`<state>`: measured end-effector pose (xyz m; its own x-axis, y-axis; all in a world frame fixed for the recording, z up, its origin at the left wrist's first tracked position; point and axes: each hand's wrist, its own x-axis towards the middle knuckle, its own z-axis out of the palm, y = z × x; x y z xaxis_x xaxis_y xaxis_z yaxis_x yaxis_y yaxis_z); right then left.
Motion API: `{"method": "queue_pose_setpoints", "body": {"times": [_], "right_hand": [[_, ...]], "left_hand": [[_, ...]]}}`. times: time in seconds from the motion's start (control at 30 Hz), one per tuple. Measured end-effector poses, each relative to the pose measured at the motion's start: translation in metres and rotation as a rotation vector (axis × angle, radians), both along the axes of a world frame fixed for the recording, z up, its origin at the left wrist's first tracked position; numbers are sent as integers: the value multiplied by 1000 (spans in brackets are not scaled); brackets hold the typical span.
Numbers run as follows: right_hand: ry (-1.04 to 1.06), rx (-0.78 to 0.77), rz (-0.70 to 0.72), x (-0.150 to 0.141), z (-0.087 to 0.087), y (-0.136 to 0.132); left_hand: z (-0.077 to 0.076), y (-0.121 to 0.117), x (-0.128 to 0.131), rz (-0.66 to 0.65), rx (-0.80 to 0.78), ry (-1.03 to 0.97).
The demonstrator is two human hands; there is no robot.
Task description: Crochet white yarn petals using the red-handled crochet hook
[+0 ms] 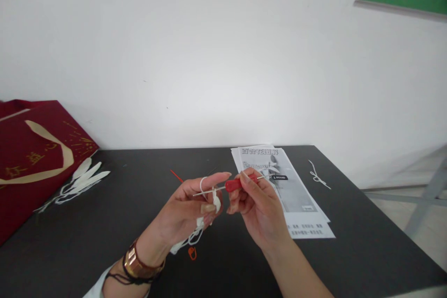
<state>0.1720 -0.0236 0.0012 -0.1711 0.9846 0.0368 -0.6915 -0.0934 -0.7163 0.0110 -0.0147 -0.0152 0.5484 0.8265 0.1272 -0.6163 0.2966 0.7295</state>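
My right hand is closed on a crochet hook with a red handle; its metal tip points left towards my left hand. My left hand pinches a small white crocheted piece, with white yarn looped over the outstretched index finger. More white yarn trails down from that hand to the dark table. An orange stitch marker lies on the table just below my left hand.
Printed instruction sheets lie right of my hands. Finished white crocheted petals rest at the left beside a dark red gift bag. A scrap of white yarn and a thin red piece lie farther back.
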Motion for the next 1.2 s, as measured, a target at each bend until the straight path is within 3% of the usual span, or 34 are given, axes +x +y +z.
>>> {"method": "queue_pose_setpoints", "body": {"times": [0.5,0.67,1.2], "right_hand": [[40,-24,-28,0,-1,2],[54,-42,-49,3,-2,3],[36,-33,-91,6,1,2]], "left_hand": [[10,-1,0,125,62,-1],[16,-3,1,113,43,-69],[14,-4,-3,71,91,-106]]}}
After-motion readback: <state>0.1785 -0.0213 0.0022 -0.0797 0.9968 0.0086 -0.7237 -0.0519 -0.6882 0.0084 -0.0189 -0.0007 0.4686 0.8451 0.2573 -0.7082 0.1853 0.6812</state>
